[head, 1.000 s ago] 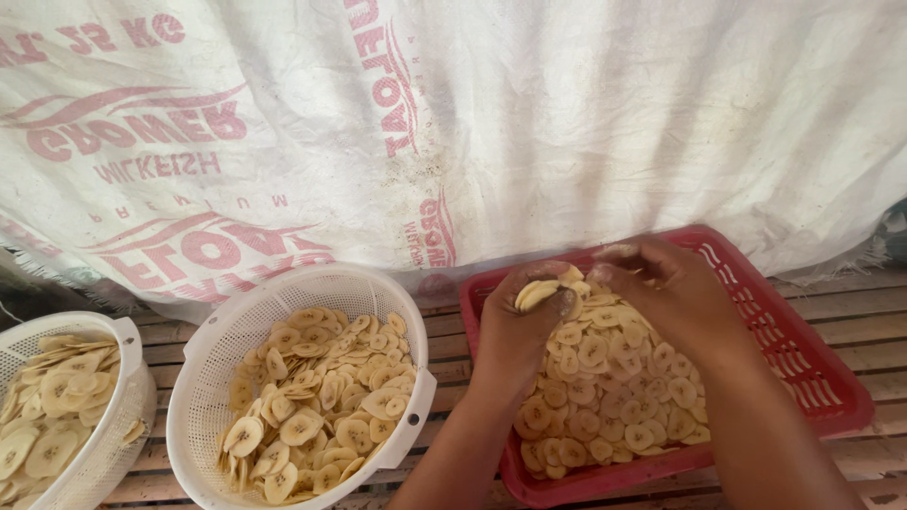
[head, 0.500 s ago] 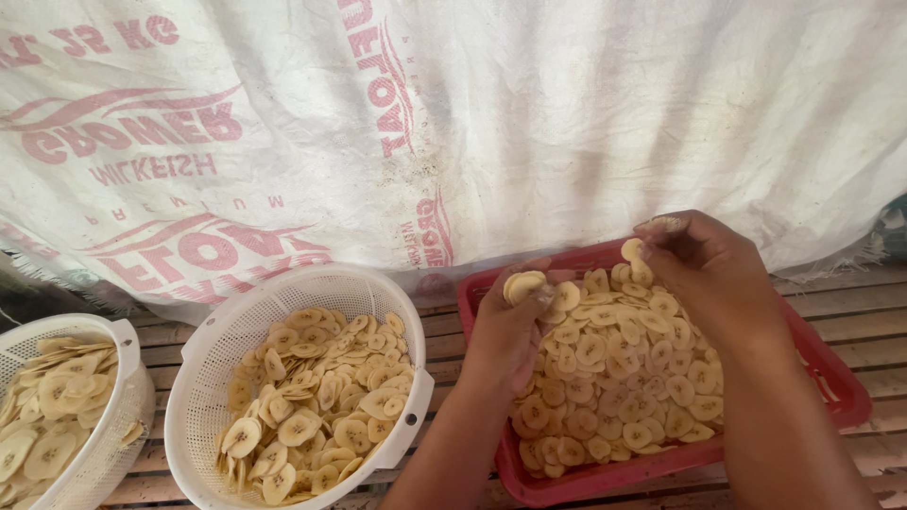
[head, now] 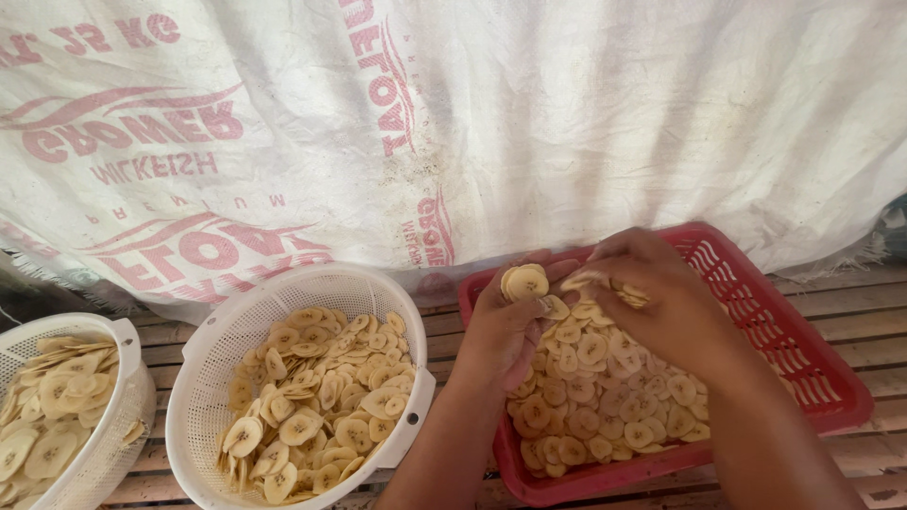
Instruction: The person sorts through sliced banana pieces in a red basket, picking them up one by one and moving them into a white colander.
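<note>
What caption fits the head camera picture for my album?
Two hands, left and right, hold banana slices over a red tray.

Your left hand (head: 505,326) and right hand (head: 661,297) meet over the red plastic slotted tray (head: 803,349), which holds pale round banana slices (head: 614,397) at your right. Left of it sits a white plastic perforated colander (head: 213,359), another white perforated basket (head: 118,378) farther left. All rest on the wooden slatted bench (head: 860,321); the white printed woven sack cloth (head: 567,123) hangs behind.

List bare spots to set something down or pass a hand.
Bare slatted wood right of the red tray; narrow gap between tray and middle white basket. Crowded: tray under both hands, both baskets full of slices.
</note>
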